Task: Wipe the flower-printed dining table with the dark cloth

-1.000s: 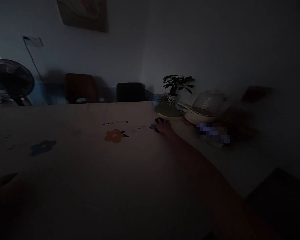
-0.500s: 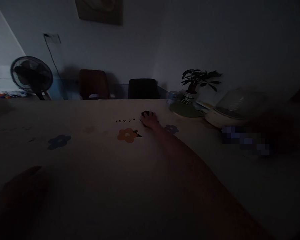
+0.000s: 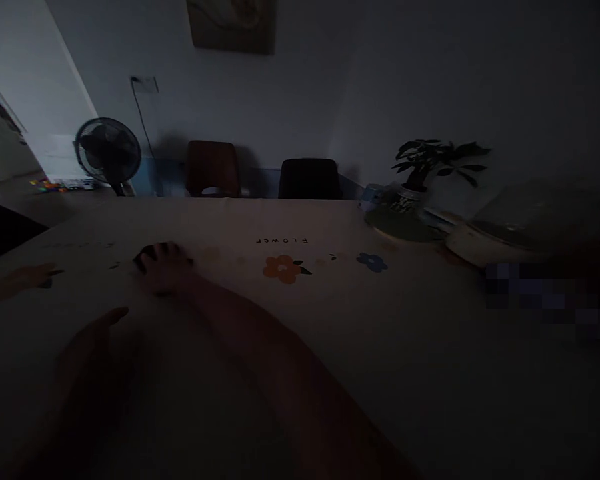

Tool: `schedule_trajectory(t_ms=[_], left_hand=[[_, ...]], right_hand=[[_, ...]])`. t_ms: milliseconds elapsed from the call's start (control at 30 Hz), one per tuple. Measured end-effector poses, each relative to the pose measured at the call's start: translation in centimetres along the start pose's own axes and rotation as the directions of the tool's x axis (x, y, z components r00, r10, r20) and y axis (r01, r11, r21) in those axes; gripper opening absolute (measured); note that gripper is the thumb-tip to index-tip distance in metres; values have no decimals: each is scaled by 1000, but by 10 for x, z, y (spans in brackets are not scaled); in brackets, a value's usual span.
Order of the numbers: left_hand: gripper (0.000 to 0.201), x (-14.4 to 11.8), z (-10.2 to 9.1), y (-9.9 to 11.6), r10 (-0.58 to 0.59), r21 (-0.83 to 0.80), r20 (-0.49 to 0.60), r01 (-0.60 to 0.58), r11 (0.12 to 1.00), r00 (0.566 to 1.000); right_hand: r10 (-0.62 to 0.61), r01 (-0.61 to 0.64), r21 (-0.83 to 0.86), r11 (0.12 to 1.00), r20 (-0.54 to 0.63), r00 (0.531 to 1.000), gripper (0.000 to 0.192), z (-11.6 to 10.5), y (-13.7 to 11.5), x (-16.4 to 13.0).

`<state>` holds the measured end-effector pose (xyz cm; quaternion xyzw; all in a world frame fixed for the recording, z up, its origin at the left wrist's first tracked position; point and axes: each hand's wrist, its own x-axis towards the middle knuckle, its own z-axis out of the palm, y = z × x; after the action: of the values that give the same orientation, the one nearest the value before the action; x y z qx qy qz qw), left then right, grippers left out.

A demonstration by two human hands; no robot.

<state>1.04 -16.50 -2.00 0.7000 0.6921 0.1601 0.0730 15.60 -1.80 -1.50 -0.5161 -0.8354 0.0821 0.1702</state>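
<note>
On the table: we see our right hand point(image 3: 163, 270) stretched far left over the flowered cloth point(image 3: 290, 313).
Dark thing point(image 3: 146, 255): at the fingertips, left of the printed word.
Grip: fingers curled over it, apparently clamped.
Left hand point(image 3: 87, 350): nearer us, flat, fingers apart, empty.
Plant pot point(image 3: 409, 199): far right, holding a leafy plant.

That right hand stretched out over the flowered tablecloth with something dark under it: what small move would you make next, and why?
Probably draw the right hand back toward the body, keeping the small dark thing pressed to the tablecloth. The arm is stretched far across, and the left hand rests flat nearby.
</note>
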Motion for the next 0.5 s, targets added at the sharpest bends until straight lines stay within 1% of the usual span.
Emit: schedule_trajectory(t_ms=[67, 100, 167, 200, 267, 367, 433, 500], left_hand=[[61, 0, 1, -2, -28, 25, -8, 29, 999, 1000], [61, 0, 2, -2, -39, 36, -29, 40, 999, 999], [60, 0, 4, -3, -32, 32, -72, 35, 999, 997], [59, 0, 5, -3, -22, 21, -88, 24, 999, 996], [57, -1, 5, -4, -26, -4, -75, 26, 1000, 997], [53, -2, 2, -6, -82, -33, -58, 81, 996, 995], [52, -2, -1, -7, -81, -29, -20, 80, 996, 997], [52, -1, -3, -6, -94, -12, 32, 95, 995, 995]], right_hand=[[-93, 95, -26, 995, 41, 995, 56, 13, -25, 8], [-125, 129, -43, 991, 77, 989, 57, 16, -32, 11], [-177, 183, -43, 982, 121, 977, 59, 20, -35, 17], [-182, 187, -34, 982, 120, 976, 58, 20, -33, 21], [-146, 148, -10, 989, 95, 985, 54, 18, -22, 28], [-32, 33, -14, 999, 77, 997, 51, 6, 2, 39], [75, -71, -45, 996, 92, 993, 48, -8, 24, 43], [195, -188, -74, 979, 96, 976, 46, -25, 54, 43]])
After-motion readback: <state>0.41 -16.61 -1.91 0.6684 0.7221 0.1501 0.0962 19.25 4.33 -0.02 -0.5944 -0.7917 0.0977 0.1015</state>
